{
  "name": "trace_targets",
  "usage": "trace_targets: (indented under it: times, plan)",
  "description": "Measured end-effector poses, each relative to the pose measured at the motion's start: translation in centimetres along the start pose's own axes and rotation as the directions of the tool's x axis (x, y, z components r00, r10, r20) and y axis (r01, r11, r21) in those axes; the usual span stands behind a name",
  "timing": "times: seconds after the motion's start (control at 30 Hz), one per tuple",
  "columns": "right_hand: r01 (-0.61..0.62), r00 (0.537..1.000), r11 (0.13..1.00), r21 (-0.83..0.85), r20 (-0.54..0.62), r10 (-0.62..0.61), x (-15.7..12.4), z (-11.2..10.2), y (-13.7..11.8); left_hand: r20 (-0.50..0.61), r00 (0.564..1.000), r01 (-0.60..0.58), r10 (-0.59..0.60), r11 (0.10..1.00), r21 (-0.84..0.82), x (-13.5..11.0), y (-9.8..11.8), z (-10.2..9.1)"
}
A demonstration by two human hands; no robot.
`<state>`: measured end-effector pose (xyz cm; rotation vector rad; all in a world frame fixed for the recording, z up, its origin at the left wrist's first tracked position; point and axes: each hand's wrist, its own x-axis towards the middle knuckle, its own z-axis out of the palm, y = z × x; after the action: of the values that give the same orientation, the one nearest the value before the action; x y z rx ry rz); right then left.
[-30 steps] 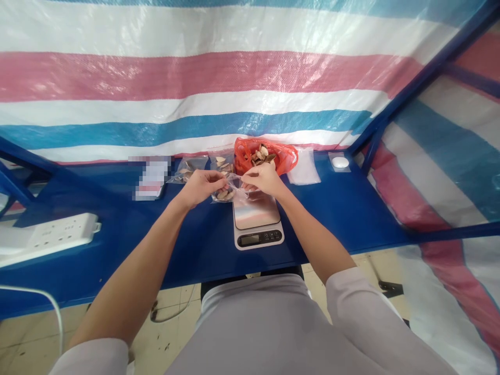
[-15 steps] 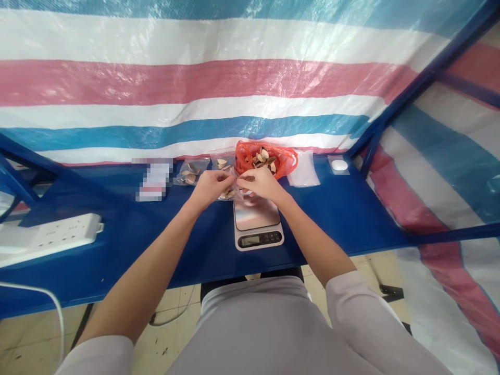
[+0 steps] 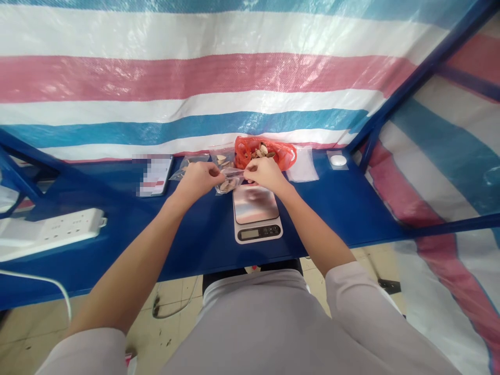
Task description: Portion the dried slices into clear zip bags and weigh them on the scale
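While both hands worked at a small clear plastic bag (image 3: 228, 183), the person held its top edge up just above the back left corner of a digital kitchen scale (image 3: 255, 205). The left hand (image 3: 197, 179) was closed narrowly in a pinch on one side of the bag, and the right hand (image 3: 266, 173) pinched the other side, so the film stretched between them. The work in hand sat at the bag's open top, with pale brown chips (image 3: 228, 185) gathered low inside it. Whether the bag touched the scale could not be told from this view. The scale's steel platform held nothing, and it stood on a blue counter (image 3: 207, 245).

Behind the hands lay a red plastic bag (image 3: 245, 151) holding more of the chips, with another clear bag of chips (image 3: 223, 158) against it and a third (image 3: 191, 164) further left. To the right lay a flat clear bag (image 3: 302, 166) and a small white round object (image 3: 338, 160). A phone (image 3: 154, 174) with a blurred screen lay left of the hands, and a white power strip (image 3: 66, 226) lay near the counter's left end.
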<state>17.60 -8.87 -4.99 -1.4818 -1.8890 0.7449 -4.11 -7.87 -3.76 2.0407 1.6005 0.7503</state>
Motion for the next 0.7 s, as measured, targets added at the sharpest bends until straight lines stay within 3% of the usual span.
trace_targets:
  times: [0.13, 0.3, 0.53, 0.7]
  plan:
    - [0.027, 0.999, 0.981, -0.191, -0.036, -0.034, 0.0, -0.6, -0.6, 0.02, 0.999, -0.041, 0.039, 0.996, 0.079, 0.2, 0.2, -0.6]
    - [0.084, 0.994, 0.973, -0.217, -0.044, -0.096, 0.2, -0.9, -0.6, 0.017, 0.996, -0.087, 0.086, 0.99, 0.113, 0.2, 1.1, -1.0]
    - [0.061, 0.996, 0.996, 0.065, 0.057, -0.065, 0.2, -0.1, -0.7, -0.039, 0.995, -0.091, 0.09, 0.996, -0.025, 0.0, 1.3, -0.1]
    - [-0.062, 0.996, 0.971, 0.232, 0.083, 0.043, 0.2, -0.1, 0.1, -0.035, 0.995, -0.093, 0.094, 0.995, 0.032, -0.1, 0.5, -0.4]
